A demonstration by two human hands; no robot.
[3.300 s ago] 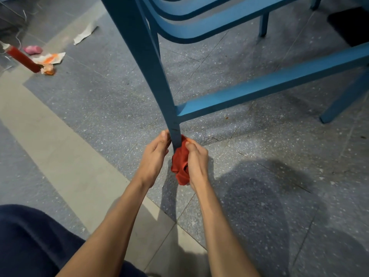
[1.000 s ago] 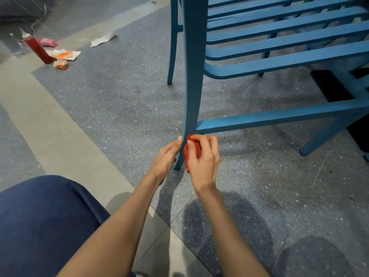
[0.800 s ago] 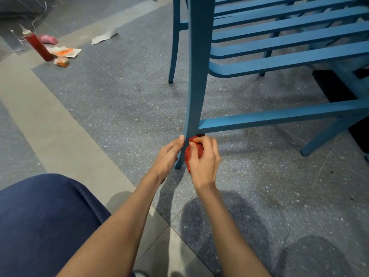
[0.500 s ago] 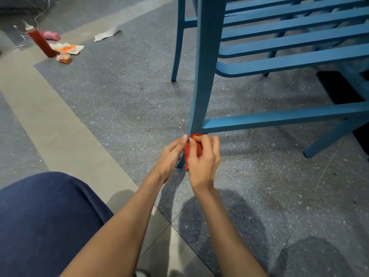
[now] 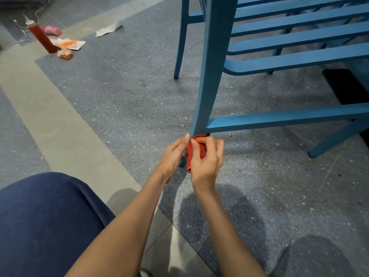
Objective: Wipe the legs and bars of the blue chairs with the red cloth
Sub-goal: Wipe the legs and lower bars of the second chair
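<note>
Litter lies at the upper left of the frame on a speckled grey tiled floor (image 5: 119, 100): a red squeeze bottle (image 5: 41, 37) standing upright, orange-stained paper (image 5: 68, 44) just beside it, a pink object (image 5: 52, 30), possibly cloth, behind, and a white paper scrap (image 5: 107, 30) farther right.

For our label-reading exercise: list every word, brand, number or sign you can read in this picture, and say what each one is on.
None can be read.
Red squeeze bottle: no label is visible.
Orange-stained wrapper: any print is too blurred to read.
White paper scrap: looks blank.
Blue chair leg and red cloth: no markings.
</note>
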